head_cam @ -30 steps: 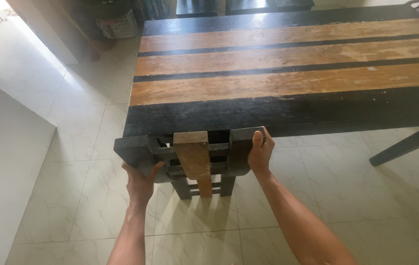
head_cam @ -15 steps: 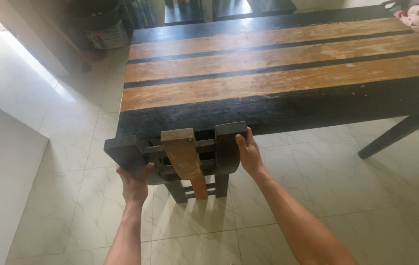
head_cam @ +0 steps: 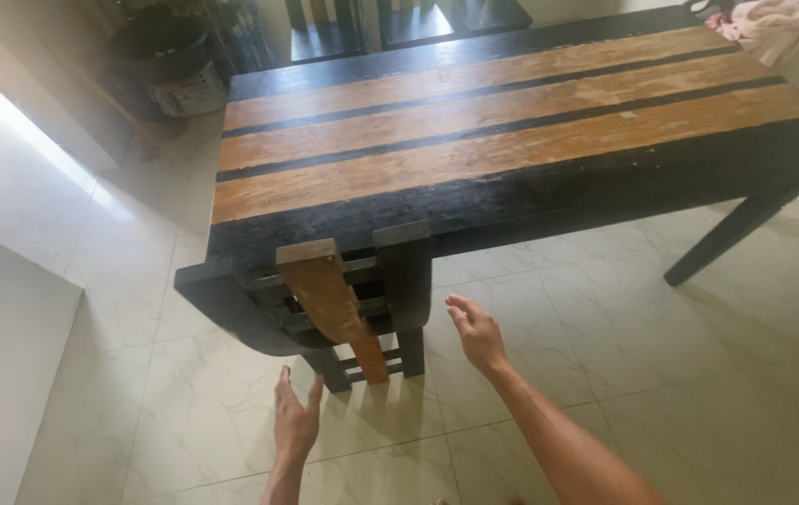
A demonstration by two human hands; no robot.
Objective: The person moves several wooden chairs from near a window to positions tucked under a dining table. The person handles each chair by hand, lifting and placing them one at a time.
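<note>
The dark wooden chair (head_cam: pixel 325 299) with one light brown slat stands on the pale tiled floor (head_cam: pixel 605 346), pushed in against the near edge of the long table (head_cam: pixel 474 140); its back top touches or sits just under the table edge. The left hand (head_cam: pixel 295 421) is open with fingers up, just below the chair and holding nothing; the right hand (head_cam: pixel 476 332) is open too, flat, just beside the chair's right side, not touching it. The table top has brown and black stripes; a pink cloth (head_cam: pixel 769 23) lies at its far right corner. A white basket (head_cam: pixel 189 93) sits on the floor far left; what is inside cannot be seen.
</note>
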